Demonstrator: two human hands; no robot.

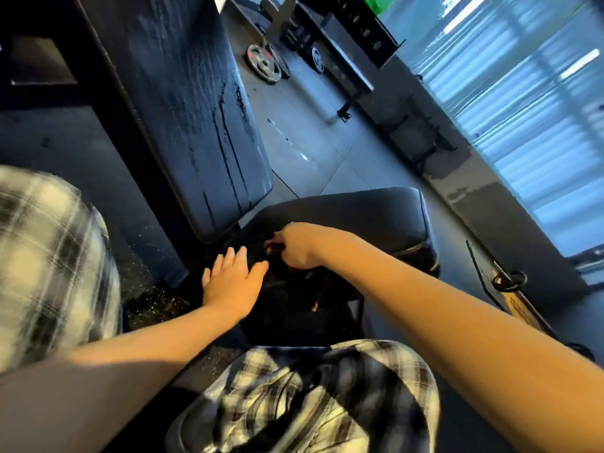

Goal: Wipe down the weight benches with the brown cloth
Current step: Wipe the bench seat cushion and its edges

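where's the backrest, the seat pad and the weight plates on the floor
backrest (pixel 196 109): head view, middle of the streaked face
seat pad (pixel 359 214): head view, top surface
weight plates (pixel 263 63): head view, face of the left plate

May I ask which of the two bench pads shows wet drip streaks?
The long tilted back pad; the seat pad beside it shows none.

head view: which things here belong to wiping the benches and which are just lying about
Job: backrest pad, seat pad, dark cloth, left hand, right hand apparently pinching the cloth.
Lying about: weight plates, rack.
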